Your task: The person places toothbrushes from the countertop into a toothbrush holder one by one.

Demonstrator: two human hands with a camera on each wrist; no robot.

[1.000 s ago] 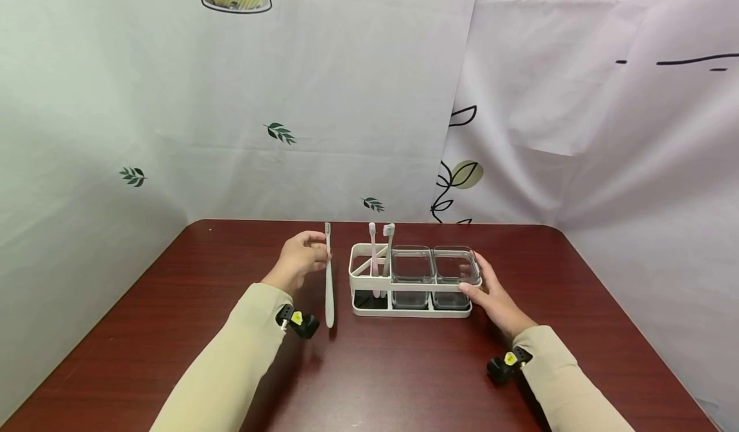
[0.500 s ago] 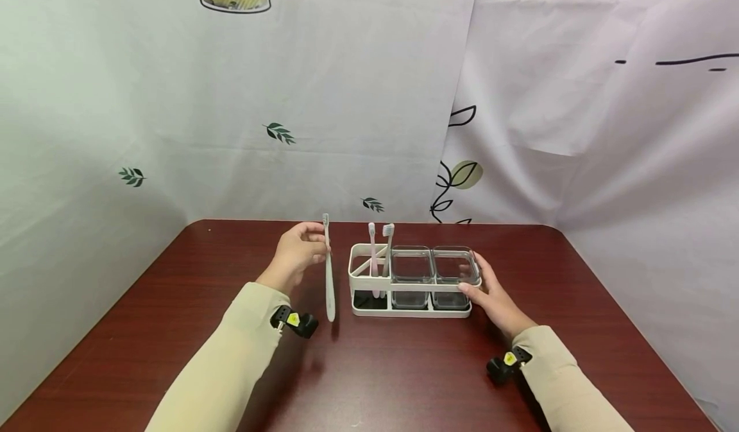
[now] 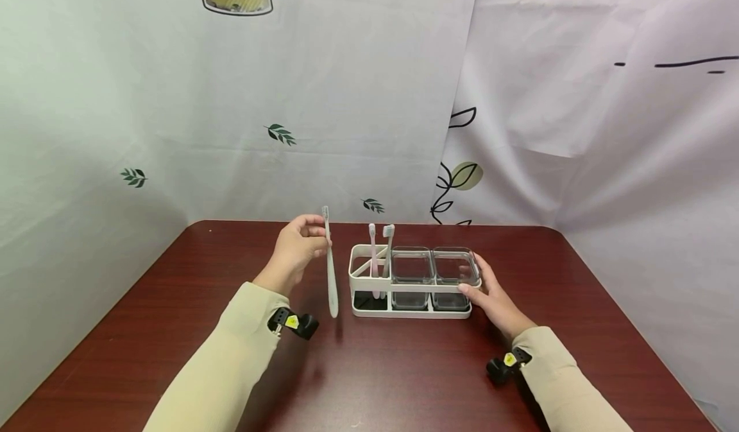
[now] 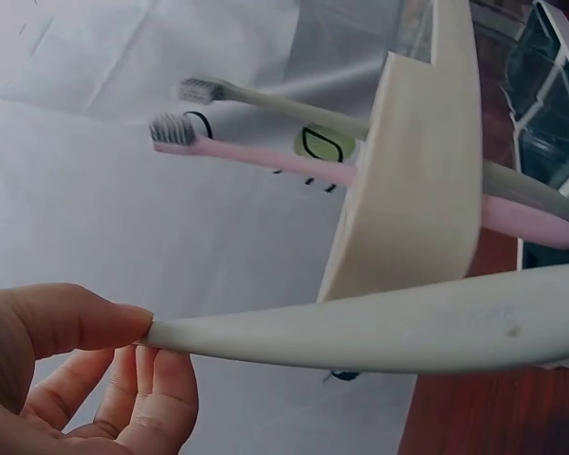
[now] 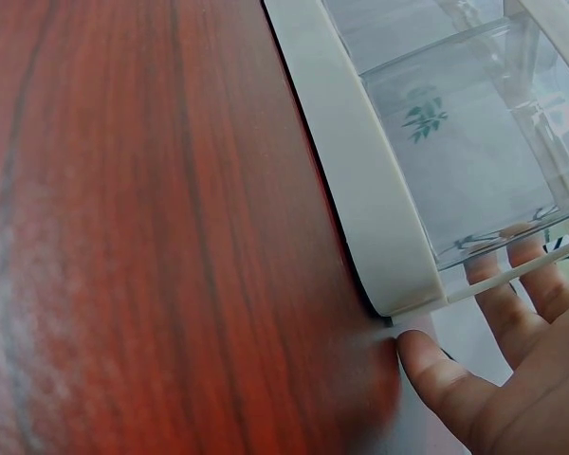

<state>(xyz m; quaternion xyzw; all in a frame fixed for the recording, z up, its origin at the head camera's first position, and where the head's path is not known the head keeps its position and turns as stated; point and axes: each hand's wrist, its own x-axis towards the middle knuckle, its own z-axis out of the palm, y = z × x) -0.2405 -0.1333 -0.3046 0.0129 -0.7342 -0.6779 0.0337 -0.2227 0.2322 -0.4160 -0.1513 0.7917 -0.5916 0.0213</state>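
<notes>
My left hand (image 3: 294, 249) pinches a whitish toothbrush (image 3: 332, 291) by its narrow neck, between thumb and fingertips. Bristles up, it hangs nearly upright just left of a white toothbrush holder (image 3: 369, 283). In the left wrist view its thick handle (image 4: 417, 327) crosses in front of the holder. A pink toothbrush (image 3: 374, 266) and a grey toothbrush (image 3: 389, 242) stand in the holder's left part. My right hand (image 3: 496, 300) grips the right end of the holder, thumb at the front corner (image 5: 427, 365) and fingers round the back, partly seen through clear plastic.
Two clear square cups, a left cup (image 3: 411, 266) and a right cup (image 3: 455, 266), sit in the holder. The dark red table (image 3: 392, 368) ends at a printed white cloth (image 3: 346, 98) behind. Black wrist cameras sit on both sleeves.
My left hand has risen slightly and moved a little away from me with the whitish toothbrush, whose lower end has swung slightly right. The right hand and the holder have stayed put.
</notes>
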